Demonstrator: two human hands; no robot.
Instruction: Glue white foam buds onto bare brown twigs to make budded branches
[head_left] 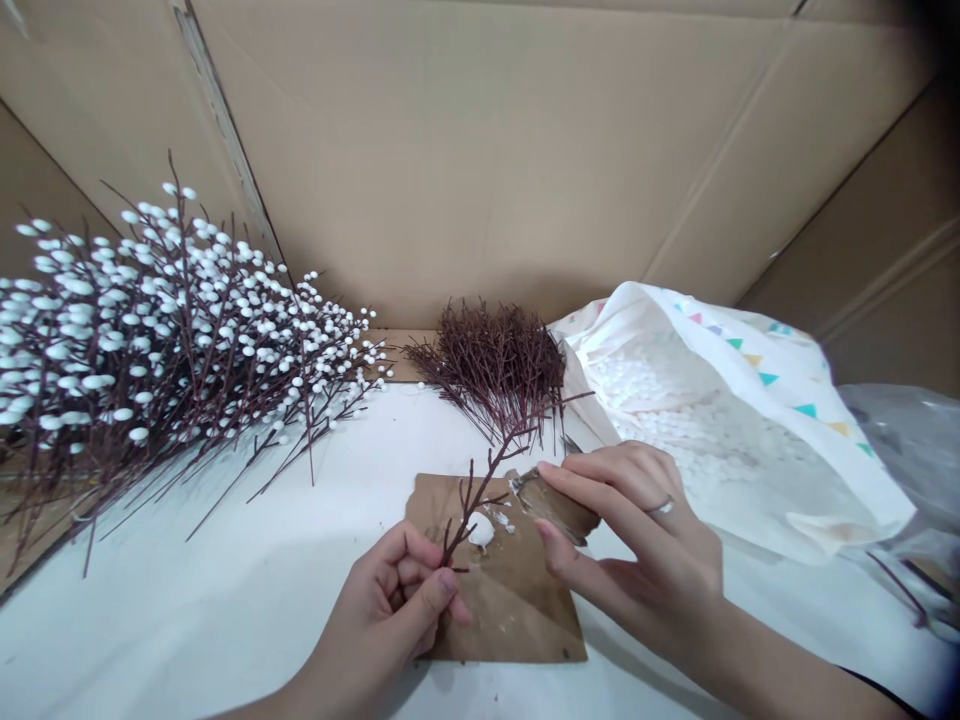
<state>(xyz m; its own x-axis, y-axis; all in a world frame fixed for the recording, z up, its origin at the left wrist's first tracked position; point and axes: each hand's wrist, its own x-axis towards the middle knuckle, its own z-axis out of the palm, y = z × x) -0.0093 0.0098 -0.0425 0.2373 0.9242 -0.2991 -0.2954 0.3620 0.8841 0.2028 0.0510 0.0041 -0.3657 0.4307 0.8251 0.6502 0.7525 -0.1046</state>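
My left hand (409,590) pinches a bare brown artificial twig (480,490) between thumb and fingers, its forked tips reaching up and right. Under the twig lies a square of brown cardboard (517,620) bearing a white blob of glue-like paste (480,530) and a few smears. At the cardboard's upper right, my right hand (630,520) grips a small worn brown piece (559,505), which looks like scrap cardboard, with whitish residue on its edge. A ring is on one finger of this hand.
To the left rests a large pile of twigs with white berries (187,320). A bundle of bare brown twigs (499,365) lies at the back. On the right, an open white bag (750,400) holds many white berries. Cardboard walls (487,150) enclose the white table (225,620).
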